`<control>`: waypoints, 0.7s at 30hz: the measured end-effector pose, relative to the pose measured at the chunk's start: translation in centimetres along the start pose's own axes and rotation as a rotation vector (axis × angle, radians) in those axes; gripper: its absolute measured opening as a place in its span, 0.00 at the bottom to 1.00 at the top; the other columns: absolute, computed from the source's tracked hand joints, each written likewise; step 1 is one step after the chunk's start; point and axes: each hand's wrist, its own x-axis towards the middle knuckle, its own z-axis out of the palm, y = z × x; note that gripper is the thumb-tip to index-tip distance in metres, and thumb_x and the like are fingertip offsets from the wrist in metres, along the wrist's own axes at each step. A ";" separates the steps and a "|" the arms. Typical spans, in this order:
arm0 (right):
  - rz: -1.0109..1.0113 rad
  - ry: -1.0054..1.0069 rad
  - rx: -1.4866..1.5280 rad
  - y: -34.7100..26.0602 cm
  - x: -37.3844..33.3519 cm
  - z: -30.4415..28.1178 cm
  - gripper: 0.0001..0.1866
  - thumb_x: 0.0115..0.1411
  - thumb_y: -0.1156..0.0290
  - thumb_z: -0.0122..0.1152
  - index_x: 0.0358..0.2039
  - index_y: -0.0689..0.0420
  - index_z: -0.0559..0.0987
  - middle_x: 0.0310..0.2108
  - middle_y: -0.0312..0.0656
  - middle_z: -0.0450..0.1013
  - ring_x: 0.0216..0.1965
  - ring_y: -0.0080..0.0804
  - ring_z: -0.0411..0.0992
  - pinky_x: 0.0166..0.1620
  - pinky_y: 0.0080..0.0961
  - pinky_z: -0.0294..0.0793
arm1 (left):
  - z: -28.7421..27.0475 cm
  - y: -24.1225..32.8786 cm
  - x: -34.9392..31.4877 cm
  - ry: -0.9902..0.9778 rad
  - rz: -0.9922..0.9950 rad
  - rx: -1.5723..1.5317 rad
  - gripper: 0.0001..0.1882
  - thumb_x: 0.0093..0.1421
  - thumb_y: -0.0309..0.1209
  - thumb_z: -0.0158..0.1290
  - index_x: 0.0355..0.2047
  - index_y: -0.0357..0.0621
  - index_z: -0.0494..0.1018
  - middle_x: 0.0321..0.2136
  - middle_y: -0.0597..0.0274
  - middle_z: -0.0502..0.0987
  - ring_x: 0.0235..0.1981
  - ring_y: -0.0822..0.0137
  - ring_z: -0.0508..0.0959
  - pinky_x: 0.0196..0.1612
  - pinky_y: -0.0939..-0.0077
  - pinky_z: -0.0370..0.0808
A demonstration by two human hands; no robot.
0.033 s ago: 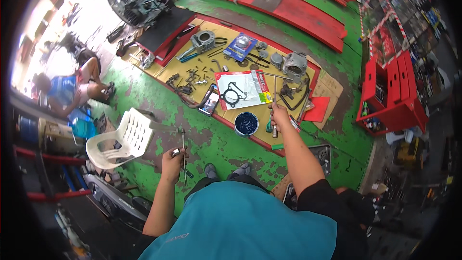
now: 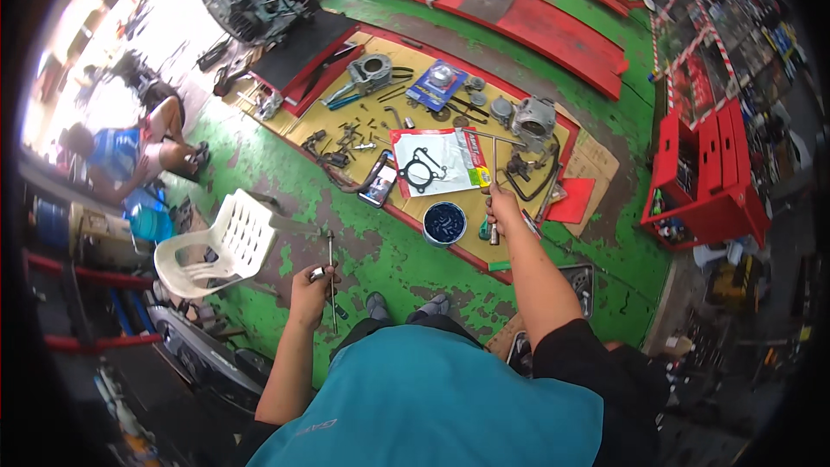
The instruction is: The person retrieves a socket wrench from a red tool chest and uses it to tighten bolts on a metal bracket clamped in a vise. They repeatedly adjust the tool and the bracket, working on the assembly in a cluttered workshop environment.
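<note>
The left rod (image 2: 334, 296) is shiny metal, the chair (image 2: 222, 252) smooth plastic.

Slim metal rod (image 2: 331, 251), silver T-handled wrench (image 2: 494, 162), both held

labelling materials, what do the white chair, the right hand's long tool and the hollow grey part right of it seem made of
White chair: likely moulded plastic, matt, from its slotted one-piece shell. Long tool in the right hand: probably smooth steel, from its silvery look. Hollow grey part: dull metal, perhaps cast aluminium, given its chunky, uneven shape.
</note>
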 end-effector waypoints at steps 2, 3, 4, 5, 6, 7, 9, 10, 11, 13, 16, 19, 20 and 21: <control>0.039 -0.020 -0.005 0.0 2.2 0.2 0.17 0.75 0.55 0.47 0.43 0.57 0.74 0.23 0.31 0.59 0.17 0.19 0.54 0.19 0.20 0.54 | 0.0 0.2 -1.1 0.004 0.003 0.018 0.12 0.66 0.29 0.58 0.46 0.32 0.79 0.26 0.62 0.81 0.21 0.78 0.70 0.25 0.82 0.64; 0.055 -0.021 -0.016 0.2 3.2 0.3 0.17 0.75 0.55 0.47 0.43 0.56 0.74 0.22 0.31 0.59 0.17 0.19 0.54 0.19 0.20 0.54 | 0.0 0.4 -1.5 0.003 0.010 0.006 0.13 0.66 0.29 0.58 0.46 0.33 0.79 0.26 0.63 0.81 0.21 0.78 0.70 0.25 0.82 0.64; 0.080 0.007 -0.034 0.4 4.2 0.4 0.17 0.75 0.55 0.47 0.42 0.56 0.74 0.22 0.31 0.59 0.17 0.19 0.54 0.19 0.21 0.54 | -0.1 0.5 -2.0 0.003 0.018 -0.012 0.13 0.66 0.29 0.58 0.46 0.33 0.79 0.27 0.63 0.81 0.21 0.78 0.70 0.25 0.82 0.64; 0.068 0.007 -0.053 0.6 5.0 0.4 0.15 0.74 0.57 0.47 0.42 0.56 0.73 0.22 0.31 0.60 0.18 0.20 0.55 0.19 0.22 0.56 | -0.2 0.7 -2.5 0.002 0.026 -0.028 0.13 0.65 0.29 0.59 0.46 0.33 0.79 0.27 0.63 0.81 0.22 0.79 0.70 0.25 0.81 0.65; 0.039 -0.018 -0.084 1.0 5.7 0.4 0.14 0.74 0.58 0.48 0.42 0.56 0.73 0.22 0.32 0.60 0.18 0.20 0.56 0.19 0.22 0.57 | -0.3 0.9 -2.9 0.020 0.034 -0.010 0.13 0.65 0.30 0.60 0.45 0.33 0.80 0.26 0.64 0.81 0.22 0.79 0.70 0.26 0.81 0.65; 0.019 -0.007 -0.117 1.3 6.2 0.3 0.13 0.74 0.59 0.48 0.41 0.56 0.73 0.23 0.32 0.61 0.18 0.21 0.57 0.19 0.23 0.59 | -0.5 1.1 -3.3 0.036 0.041 0.009 0.12 0.64 0.30 0.61 0.44 0.34 0.80 0.26 0.64 0.81 0.22 0.79 0.71 0.26 0.81 0.65; -0.026 0.071 -0.203 2.0 7.1 -0.1 0.13 0.71 0.60 0.52 0.46 0.57 0.74 0.22 0.36 0.65 0.18 0.24 0.63 0.18 0.27 0.64 | -0.6 1.4 -3.8 0.051 0.069 0.087 0.12 0.63 0.31 0.62 0.42 0.34 0.81 0.25 0.65 0.81 0.23 0.79 0.71 0.27 0.81 0.66; -0.081 0.022 -0.246 2.4 7.5 -0.3 0.14 0.71 0.61 0.53 0.47 0.58 0.75 0.24 0.36 0.67 0.20 0.25 0.65 0.20 0.27 0.67 | -0.6 1.6 -4.0 0.054 0.093 0.143 0.12 0.62 0.31 0.63 0.40 0.34 0.82 0.25 0.65 0.81 0.23 0.80 0.72 0.27 0.81 0.66; -0.109 0.028 -0.304 2.9 7.7 -0.7 0.14 0.70 0.61 0.53 0.47 0.58 0.75 0.26 0.37 0.69 0.22 0.26 0.67 0.22 0.27 0.69 | -0.6 1.8 -4.1 0.047 0.104 0.189 0.11 0.62 0.32 0.64 0.39 0.35 0.82 0.24 0.66 0.81 0.24 0.80 0.72 0.27 0.81 0.66; -0.194 0.055 -0.448 4.1 7.8 -1.4 0.16 0.69 0.62 0.55 0.50 0.59 0.76 0.29 0.39 0.73 0.28 0.28 0.71 0.27 0.27 0.73 | -0.4 2.1 -4.2 0.059 0.076 0.223 0.11 0.61 0.32 0.64 0.36 0.35 0.82 0.24 0.66 0.81 0.24 0.79 0.72 0.28 0.81 0.67; -0.437 0.148 -0.632 5.9 7.1 -2.1 0.19 0.66 0.61 0.59 0.51 0.62 0.78 0.34 0.45 0.78 0.34 0.35 0.77 0.34 0.31 0.77 | 0.4 2.7 -3.8 0.042 0.065 0.226 0.10 0.61 0.32 0.64 0.35 0.35 0.83 0.24 0.66 0.81 0.24 0.79 0.73 0.28 0.81 0.67; -0.554 0.249 -0.596 6.6 4.3 -2.5 0.18 0.64 0.61 0.61 0.42 0.65 0.82 0.32 0.47 0.80 0.35 0.38 0.79 0.38 0.34 0.78 | 1.6 3.5 -3.1 0.018 0.084 0.226 0.11 0.62 0.33 0.63 0.35 0.35 0.83 0.24 0.66 0.82 0.25 0.80 0.73 0.28 0.80 0.68; -0.544 0.180 -0.482 6.2 2.9 -2.3 0.17 0.65 0.62 0.61 0.43 0.65 0.82 0.33 0.46 0.80 0.35 0.35 0.78 0.39 0.31 0.78 | 2.1 3.9 -2.8 0.001 0.079 0.215 0.11 0.62 0.33 0.63 0.36 0.35 0.83 0.24 0.66 0.82 0.25 0.80 0.73 0.29 0.80 0.68; -0.498 0.139 -0.385 5.6 1.3 -2.1 0.16 0.66 0.63 0.60 0.44 0.64 0.82 0.34 0.45 0.81 0.35 0.32 0.78 0.40 0.29 0.77 | 2.7 4.3 -2.6 -0.024 0.123 0.222 0.11 0.63 0.33 0.63 0.37 0.35 0.82 0.25 0.66 0.82 0.25 0.80 0.73 0.29 0.80 0.68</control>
